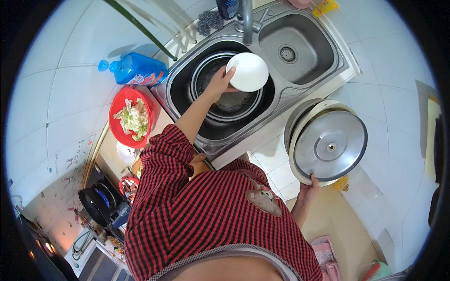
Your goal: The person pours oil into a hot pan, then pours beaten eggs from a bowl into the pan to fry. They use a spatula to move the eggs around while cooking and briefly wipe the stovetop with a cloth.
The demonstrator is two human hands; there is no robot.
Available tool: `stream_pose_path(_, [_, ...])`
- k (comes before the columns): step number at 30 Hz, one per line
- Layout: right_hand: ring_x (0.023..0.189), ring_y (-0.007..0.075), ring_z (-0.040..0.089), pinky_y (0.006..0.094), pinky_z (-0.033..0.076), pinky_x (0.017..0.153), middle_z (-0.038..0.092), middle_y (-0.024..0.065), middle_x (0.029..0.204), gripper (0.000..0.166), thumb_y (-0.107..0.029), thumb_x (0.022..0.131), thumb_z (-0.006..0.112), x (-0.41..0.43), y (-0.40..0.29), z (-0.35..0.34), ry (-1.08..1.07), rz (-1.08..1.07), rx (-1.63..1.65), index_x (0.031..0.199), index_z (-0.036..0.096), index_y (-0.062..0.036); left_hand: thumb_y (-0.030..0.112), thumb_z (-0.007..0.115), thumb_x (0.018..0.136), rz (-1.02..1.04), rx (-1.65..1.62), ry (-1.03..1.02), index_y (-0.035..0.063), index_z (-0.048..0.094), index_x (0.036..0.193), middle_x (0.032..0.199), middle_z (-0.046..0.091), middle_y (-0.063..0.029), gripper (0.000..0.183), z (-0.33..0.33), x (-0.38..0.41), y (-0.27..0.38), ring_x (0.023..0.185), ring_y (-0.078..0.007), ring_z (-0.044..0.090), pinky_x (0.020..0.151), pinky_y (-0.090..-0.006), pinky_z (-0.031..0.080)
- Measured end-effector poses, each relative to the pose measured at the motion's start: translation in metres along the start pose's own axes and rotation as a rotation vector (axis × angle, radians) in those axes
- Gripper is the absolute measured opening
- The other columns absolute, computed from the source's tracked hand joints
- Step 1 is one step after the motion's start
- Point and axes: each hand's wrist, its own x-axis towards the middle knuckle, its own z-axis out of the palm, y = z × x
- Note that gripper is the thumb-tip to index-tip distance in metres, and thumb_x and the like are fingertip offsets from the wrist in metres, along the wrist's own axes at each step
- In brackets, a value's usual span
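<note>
My left hand (219, 82) grips the rim of a white bowl (248, 72), thumb on top, above the left sink basin. Beneath it, a large dark round pan (232, 105) sits in that basin, with what looks like a little water. My right hand (311, 186) grips the lower edge of a round metal lid (330, 140), thumb on its face. A cream-coloured round basin (299, 168) is directly behind the lid, and a metal pot or basin (295, 119) is behind that. What supports this stack is hidden. The faucet (247, 28) arches just above the bowl.
The right sink basin (299, 45) has a drain strainer. Left of the sink are a blue detergent bottle (140, 69), a red bowl (149, 105) of cut cabbage and a small white bowl (126, 154). A black pan (93, 207) is on the stove. A skin-coloured shape near the sink's front edge is unclear.
</note>
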Motion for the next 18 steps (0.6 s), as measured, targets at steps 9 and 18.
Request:
stream_pose_path(9, [0.111, 0.0324, 0.056, 0.0495, 0.050, 0.092, 0.051, 0.0183, 0.125, 0.051, -0.002, 0.082, 0.055, -0.011, -0.005, -0.010, 0.098, 0.001, -0.031, 0.130, 0.038, 0.0051, 0.042, 0.047, 0.096, -0.027, -0.024, -0.099, -0.0036, 0.037, 0.131, 0.122, 0.052, -0.0182, 0.058, 0.064, 0.063, 0.045, 0.107, -0.0291, 0.059, 0.079, -0.0417, 0.057])
stream_pose_path(18, [0.113, 0.0314, 0.053, 0.0475, 0.049, 0.092, 0.049, 0.0174, 0.127, 0.059, 0.001, 0.078, 0.054, -0.013, 0.009, -0.041, 0.171, -0.066, 0.038, 0.134, 0.036, 0.0030, 0.036, 0.057, 0.091, -0.011, 0.236, 0.055, -0.0010, 0.037, 0.130, 0.121, 0.051, -0.0198, 0.057, 0.136, 0.180, 0.010, 0.102, -0.0346, 0.059, 0.063, -0.0450, 0.060])
